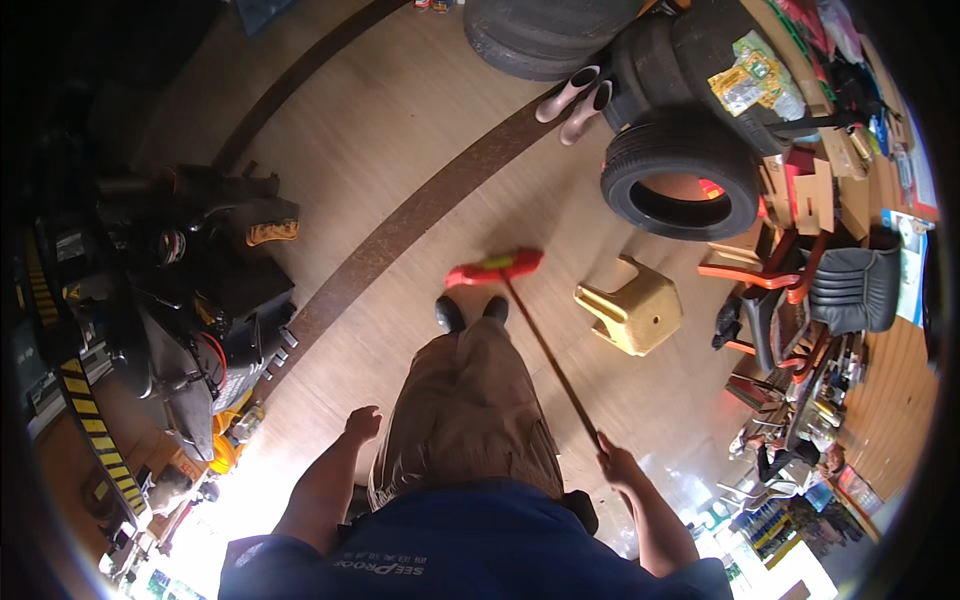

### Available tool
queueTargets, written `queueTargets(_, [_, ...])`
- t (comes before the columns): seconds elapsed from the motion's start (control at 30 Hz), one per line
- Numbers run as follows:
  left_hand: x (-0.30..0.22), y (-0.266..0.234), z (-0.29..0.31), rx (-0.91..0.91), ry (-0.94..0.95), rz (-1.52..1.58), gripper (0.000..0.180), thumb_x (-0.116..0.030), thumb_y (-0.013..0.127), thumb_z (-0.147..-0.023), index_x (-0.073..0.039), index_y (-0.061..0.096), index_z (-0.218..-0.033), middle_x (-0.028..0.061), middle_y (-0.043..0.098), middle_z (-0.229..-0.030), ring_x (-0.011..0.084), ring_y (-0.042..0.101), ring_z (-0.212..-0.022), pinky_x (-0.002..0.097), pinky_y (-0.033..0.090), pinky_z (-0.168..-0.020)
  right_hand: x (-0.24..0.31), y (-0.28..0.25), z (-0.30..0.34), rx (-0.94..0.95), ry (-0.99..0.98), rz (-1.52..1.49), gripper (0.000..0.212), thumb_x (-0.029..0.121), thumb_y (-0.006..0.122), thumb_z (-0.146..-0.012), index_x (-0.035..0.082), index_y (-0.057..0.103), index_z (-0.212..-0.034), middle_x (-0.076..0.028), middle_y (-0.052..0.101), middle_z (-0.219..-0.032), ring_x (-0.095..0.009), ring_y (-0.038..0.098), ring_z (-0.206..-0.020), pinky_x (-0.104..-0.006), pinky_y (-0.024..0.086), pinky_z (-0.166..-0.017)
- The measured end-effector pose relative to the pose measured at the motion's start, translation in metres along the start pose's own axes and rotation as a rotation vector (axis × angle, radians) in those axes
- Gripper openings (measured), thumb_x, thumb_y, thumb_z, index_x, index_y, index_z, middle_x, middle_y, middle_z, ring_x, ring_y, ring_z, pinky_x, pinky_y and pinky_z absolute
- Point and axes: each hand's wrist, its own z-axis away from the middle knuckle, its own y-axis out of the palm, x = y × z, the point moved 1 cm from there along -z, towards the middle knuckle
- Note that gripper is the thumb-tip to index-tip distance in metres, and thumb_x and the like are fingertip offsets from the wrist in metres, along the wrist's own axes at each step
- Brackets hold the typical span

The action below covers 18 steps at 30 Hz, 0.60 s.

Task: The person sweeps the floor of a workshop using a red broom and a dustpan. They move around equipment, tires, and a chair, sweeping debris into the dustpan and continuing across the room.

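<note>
My right hand (620,468) is wrapped round the thin wooden handle of a broom (550,355). From that grip the handle slants forward and left to a wide red head with a yellowish middle, slightly blurred, just ahead of my dark shoes (452,315). My left hand (362,425) hangs beside my trouser leg, its fingers loosely curled, with nothing seen in them. To the right of the broom a yellow plastic stool (638,308) lies tipped on its side on the floor.
A tyre (680,182), more stacked tyres (545,35) and pink boots (568,95) stand ahead on the right. Chairs with red-orange frames, one with a black backrest (853,290), line the right side. Black equipment (225,290) crowds the left. A dark strip (430,200) crosses the pale floor.
</note>
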Motion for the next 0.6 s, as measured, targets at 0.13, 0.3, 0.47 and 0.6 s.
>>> queueTargets(0.13, [-0.009,0.032,-0.002,-0.038,0.029,0.229,0.043,-0.037,0.058,-0.082,-0.009,0.061,-0.113,0.0137,0.065,-0.104,0.0267,0.062,-0.098,0.0367,0.048,-0.086,0.052,-0.029,0.075,0.135,0.338,-0.395,0.049,0.019,0.048,-0.094,0.024,0.034,-0.141,-0.003,0.050,-0.057,-0.011,0.044,-0.040,-0.0295,0.041,-0.037])
queueTargets(0.3, [-0.016,0.026,-0.042,-0.050,0.176,0.124,0.040,-0.034,0.061,-0.083,-0.009,0.060,-0.113,0.0130,0.066,-0.084,0.0254,0.064,-0.080,0.0380,0.050,-0.073,0.060,-0.045,-0.028,-0.106,0.102,-0.404,0.051,0.020,0.045,-0.092,0.023,0.032,-0.141,-0.008,0.051,-0.058,-0.018,0.049,-0.042,-0.0335,0.041,-0.038])
queueTargets(0.47, [-0.036,-0.054,-0.071,-0.242,0.219,0.120,0.036,-0.029,0.059,-0.084,-0.007,0.060,-0.112,0.0156,0.066,-0.087,0.0307,0.062,-0.085,0.0402,0.050,-0.077,0.082,-0.043,-0.105,-0.206,0.111,-0.519,0.055,0.019,0.045,-0.091,0.022,0.027,-0.143,-0.007,0.048,-0.057,-0.019,0.047,-0.039,-0.0348,0.042,-0.036])
queueTargets(0.6, [-0.058,-0.079,-0.058,-0.330,0.118,0.118,0.035,-0.028,0.057,-0.084,-0.007,0.060,-0.113,0.0172,0.065,-0.099,0.0313,0.061,-0.093,0.0397,0.049,-0.081,-0.001,0.012,-0.089,-0.156,0.160,-0.510,0.054,0.020,0.045,-0.092,0.023,0.027,-0.143,-0.004,0.047,-0.054,-0.017,0.045,-0.038,-0.0346,0.042,-0.036])
